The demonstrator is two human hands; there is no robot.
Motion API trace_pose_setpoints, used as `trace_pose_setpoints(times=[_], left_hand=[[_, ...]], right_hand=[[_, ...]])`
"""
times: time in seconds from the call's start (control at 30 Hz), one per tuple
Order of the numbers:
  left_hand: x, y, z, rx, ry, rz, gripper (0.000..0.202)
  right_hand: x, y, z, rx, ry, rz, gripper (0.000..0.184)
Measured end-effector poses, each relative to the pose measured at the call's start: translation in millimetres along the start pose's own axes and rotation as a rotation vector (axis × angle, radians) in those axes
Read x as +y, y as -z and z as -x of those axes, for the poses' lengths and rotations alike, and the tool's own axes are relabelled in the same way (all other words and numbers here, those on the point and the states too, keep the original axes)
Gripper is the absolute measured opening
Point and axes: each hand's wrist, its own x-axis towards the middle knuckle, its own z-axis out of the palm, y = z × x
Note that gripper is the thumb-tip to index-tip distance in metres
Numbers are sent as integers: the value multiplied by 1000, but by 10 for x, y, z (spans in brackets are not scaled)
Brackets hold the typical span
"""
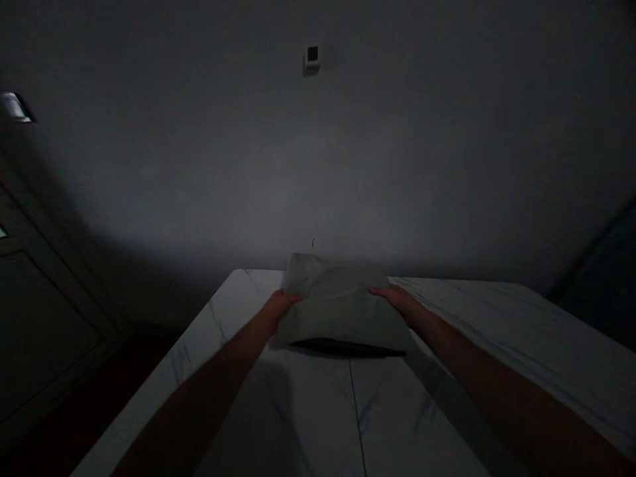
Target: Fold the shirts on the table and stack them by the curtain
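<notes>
- Left hand (279,308) clasps the left side of a soft grey-green pouch (338,308), fingers closed against it.
- Right hand (397,301) grips the pouch's right side, fingers lying nearly flat.
- Pouch sits mid-frame near the far edge of a white marble-veined surface (501,338), a dark slit (342,346) along its near side.
- Small white wall fixture (312,61) sits high on the grey wall (318,165), upper middle.

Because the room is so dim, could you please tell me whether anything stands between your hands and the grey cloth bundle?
Nothing visible does: the left hand and the right hand both touch the grey cloth bundle, one at each side.
</notes>
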Motion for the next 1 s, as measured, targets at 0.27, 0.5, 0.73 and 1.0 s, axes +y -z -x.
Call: trace_pose_setpoints(times=[0.27, 0.5, 0.73, 1.0], left_hand=[[-187, 103, -370, 264, -168, -932, 37], [35, -281, -739, 395, -170, -932, 21], [119, -380, -532, 536, -310, -882, 28], [305, -461, 364, 267, -646, -414, 19]], right_hand=[[288, 655, -189, 264, 154, 873, 48], [61, 261, -566, 375, 188, 997, 33], [115, 162, -344, 576, 279, 1073, 41], [-149, 253, 288, 554, 759, 526, 57]])
